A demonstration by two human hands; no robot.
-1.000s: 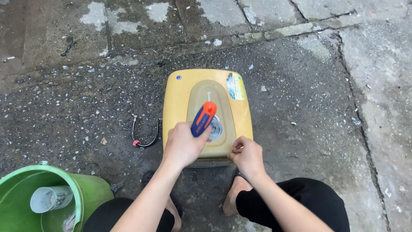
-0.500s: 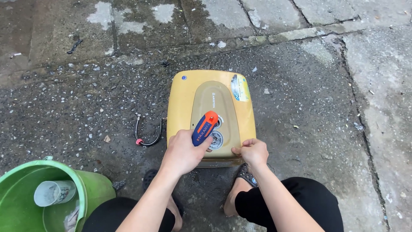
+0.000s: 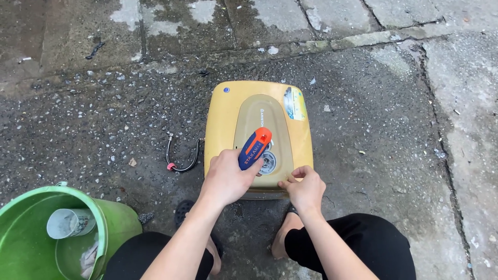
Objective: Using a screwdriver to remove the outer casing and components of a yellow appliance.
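A yellow box-shaped appliance [image 3: 223,116] lies flat on wet pavement in front of me, with a round knob [image 3: 268,162] on its raised oval middle panel. My left hand [image 3: 224,179] grips a screwdriver with a blue and orange handle [image 3: 254,148], its handle pointing up and away over the panel; the tip is hidden under my hand. My right hand [image 3: 305,186] rests on the near right edge of the appliance, fingers curled and pinching at the rim.
A green bucket [image 3: 111,220] with a pale cup [image 3: 70,223] and a rag in it stands at lower left. A short black hose [image 3: 182,158] loops from the appliance's left side. My knees in black trousers and sandalled feet are below. Cracked concrete slabs lie beyond.
The view has shifted slightly. My left hand with the screwdriver has drawn a little nearer to me along the panel, and my right hand stays at the near edge.
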